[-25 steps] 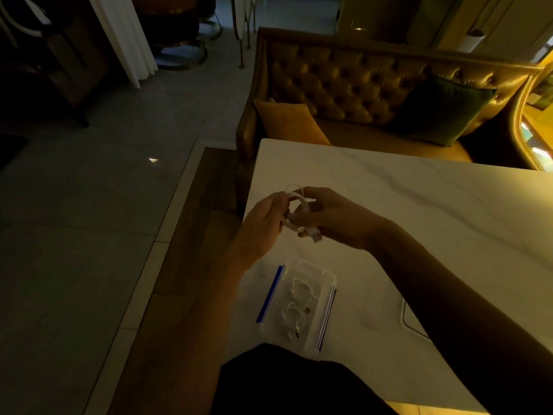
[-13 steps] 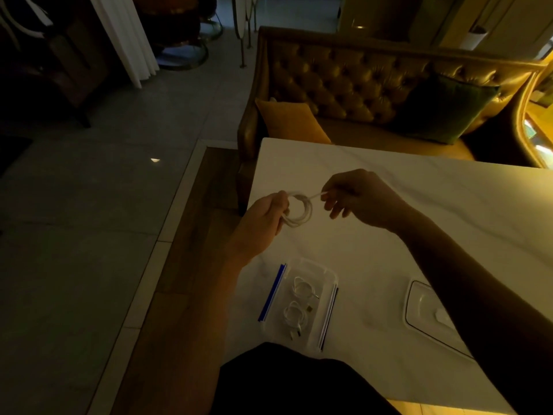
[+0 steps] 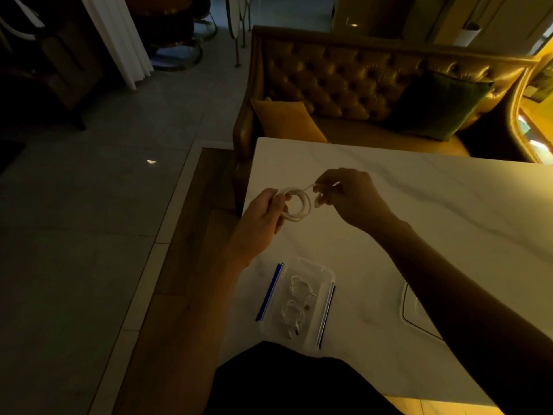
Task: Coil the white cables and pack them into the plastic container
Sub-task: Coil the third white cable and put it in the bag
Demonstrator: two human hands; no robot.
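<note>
A white cable (image 3: 297, 206) is wound into a small coil above the white marble table (image 3: 449, 211). My left hand (image 3: 263, 218) pinches the coil's left side. My right hand (image 3: 348, 194) holds the cable's free end just right of the coil, with a plug tip showing near its fingers. Nearer to me stands the clear plastic container (image 3: 326, 272) with blue clips on its long sides. Two coiled white cables (image 3: 294, 304) lie inside it.
The container's clear lid (image 3: 411, 307) lies on the table at the right, partly hidden by my right forearm. Behind the table is a tufted leather sofa (image 3: 344, 76) with an orange cushion (image 3: 284, 121) and a green cushion (image 3: 440, 106). The table's left edge drops to the floor.
My hands were close together around the coil. My right hand has since drawn the free end out to the right and up; my left hand has kept hold of the coil.
</note>
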